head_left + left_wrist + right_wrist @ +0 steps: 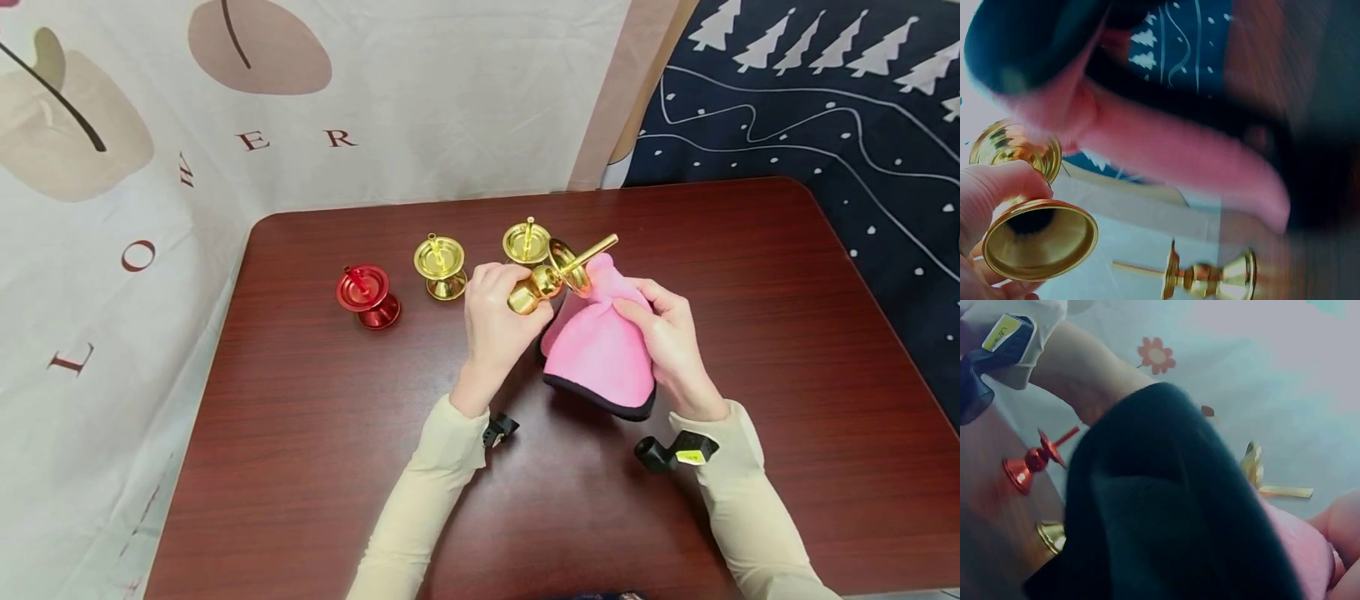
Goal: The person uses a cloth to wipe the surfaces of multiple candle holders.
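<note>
My left hand (pixel 497 325) grips a gold candlestick (pixel 546 282) by its base and stem. It is tilted in the air, its stick pointing up and right, and the hollow underside of its foot (pixel 1041 244) shows in the left wrist view. My right hand (pixel 681 354) pinches a pink cloth (pixel 600 360) with a black border, which hangs down in folds. The bunched upper part of the cloth is close against the candlestick's dish; whether they touch I cannot tell. The cloth's dark underside (pixel 1147 506) hides much of the right wrist view.
Two more gold candlesticks stand upright behind my left hand, one to the left (pixel 442 265) and one farther back (pixel 527 242), partly hidden. A red candlestick (pixel 367 296) stands at their left. Printed cloths hang behind the dark wooden table (pixel 315 467).
</note>
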The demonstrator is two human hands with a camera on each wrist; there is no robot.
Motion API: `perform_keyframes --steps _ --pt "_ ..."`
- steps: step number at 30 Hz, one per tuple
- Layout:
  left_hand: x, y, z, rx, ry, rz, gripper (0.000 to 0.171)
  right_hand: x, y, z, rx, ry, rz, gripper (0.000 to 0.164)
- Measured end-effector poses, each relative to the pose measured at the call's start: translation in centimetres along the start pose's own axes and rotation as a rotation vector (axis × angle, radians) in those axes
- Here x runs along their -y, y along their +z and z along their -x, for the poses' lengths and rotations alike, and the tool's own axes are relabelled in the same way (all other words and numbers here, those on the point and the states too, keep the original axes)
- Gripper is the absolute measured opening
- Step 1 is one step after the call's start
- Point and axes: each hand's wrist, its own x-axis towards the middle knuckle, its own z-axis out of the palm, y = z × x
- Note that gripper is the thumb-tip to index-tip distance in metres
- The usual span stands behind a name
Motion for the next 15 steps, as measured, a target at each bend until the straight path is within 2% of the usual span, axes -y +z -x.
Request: perform_keyframes --steps 3,5,10,15 --pt "-0.4 0.2 0.0 0.02 -0.056 0.094 0.029 -0.6 0.4 -0.4 0.026 0.075 -0.207 0.027" --pt "-0.6 0.3 0.0 0.033 -0.093 0.142 0.029 -0.9 0.7 -0.5 0.061 0.103 -0.3 0.029" --pt "-0.9 0.3 -0.2 0.091 -0.16 0.166 0.029 -1.0 1.6 -0.6 0.163 0.174 -0.454 0.024" --pt "-1.2 0.1 -0.5 0.177 -0.148 0.159 0.031 -1.2 2.1 -0.7 0.169 0.227 -0.55 0.02"
